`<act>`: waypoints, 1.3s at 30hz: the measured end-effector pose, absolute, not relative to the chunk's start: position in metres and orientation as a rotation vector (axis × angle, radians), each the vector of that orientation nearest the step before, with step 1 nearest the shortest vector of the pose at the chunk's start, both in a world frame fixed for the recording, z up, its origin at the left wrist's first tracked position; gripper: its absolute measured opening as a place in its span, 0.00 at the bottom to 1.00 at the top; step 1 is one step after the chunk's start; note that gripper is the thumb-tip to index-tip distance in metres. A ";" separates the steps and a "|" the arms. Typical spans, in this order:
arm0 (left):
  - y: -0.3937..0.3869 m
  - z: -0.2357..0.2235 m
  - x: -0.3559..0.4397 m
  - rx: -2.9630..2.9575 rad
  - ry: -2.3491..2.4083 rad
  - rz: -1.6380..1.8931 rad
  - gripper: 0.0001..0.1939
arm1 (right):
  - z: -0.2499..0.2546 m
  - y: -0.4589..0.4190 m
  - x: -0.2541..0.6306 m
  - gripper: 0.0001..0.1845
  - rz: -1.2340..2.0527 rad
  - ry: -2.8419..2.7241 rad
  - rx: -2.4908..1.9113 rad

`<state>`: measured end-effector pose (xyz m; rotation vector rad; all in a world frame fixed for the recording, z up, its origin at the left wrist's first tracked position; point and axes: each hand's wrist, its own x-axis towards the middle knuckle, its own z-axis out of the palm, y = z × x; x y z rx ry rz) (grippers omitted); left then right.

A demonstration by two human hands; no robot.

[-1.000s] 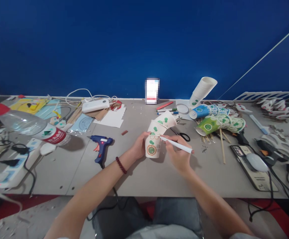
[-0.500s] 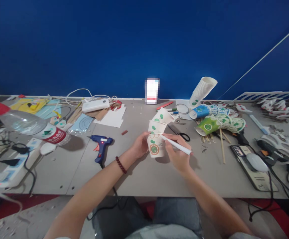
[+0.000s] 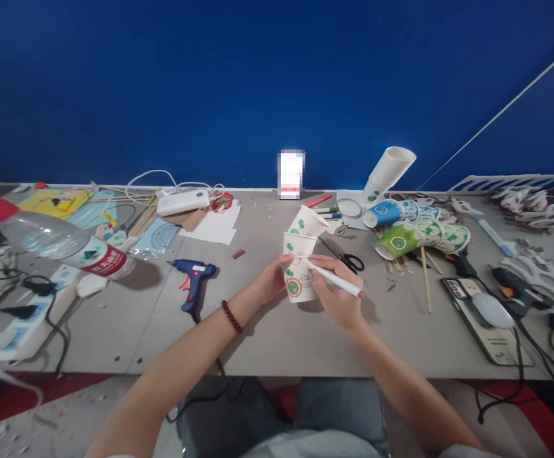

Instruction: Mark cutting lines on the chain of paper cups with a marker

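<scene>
White paper cups with green leaf prints (image 3: 299,244), joined in a bent column between two bare hands over the grey tabletop (image 3: 257,343).

The left hand (image 3: 274,280) has its fingers closed against the column's left side; the right hand (image 3: 339,300) has its fingers pinched on a slim white marker pen (image 3: 336,279), its tip at the lowest cup's rim, though contact is too small to tell. The top cup leans right. Black-handled scissors (image 3: 342,257) lie just beyond the right hand, a blue plastic glue gun (image 3: 201,272) lies left of the left hand, and a green patterned cup column (image 3: 403,238) rests farther right.
</scene>
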<state>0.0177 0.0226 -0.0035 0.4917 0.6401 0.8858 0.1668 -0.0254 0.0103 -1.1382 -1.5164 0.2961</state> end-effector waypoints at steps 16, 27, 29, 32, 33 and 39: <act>0.023 -0.006 0.017 0.477 0.616 0.884 0.16 | 0.011 -0.026 0.168 0.03 0.390 -1.484 -1.115; 0.022 -0.006 0.016 0.468 0.605 0.863 0.16 | 0.010 -0.027 0.168 0.03 0.436 -1.474 -1.093; 0.022 -0.005 0.016 0.457 0.618 0.874 0.17 | 0.011 -0.027 0.168 0.03 0.434 -1.479 -1.087; 0.022 -0.005 0.016 0.443 0.629 0.874 0.16 | 0.011 -0.027 0.168 0.03 0.446 -1.475 -1.088; 0.022 -0.005 0.016 0.440 0.629 0.868 0.15 | 0.011 -0.027 0.168 0.03 0.451 -1.473 -1.089; 0.023 -0.006 0.016 0.441 0.629 0.865 0.15 | 0.011 -0.027 0.168 0.03 0.473 -1.467 -1.080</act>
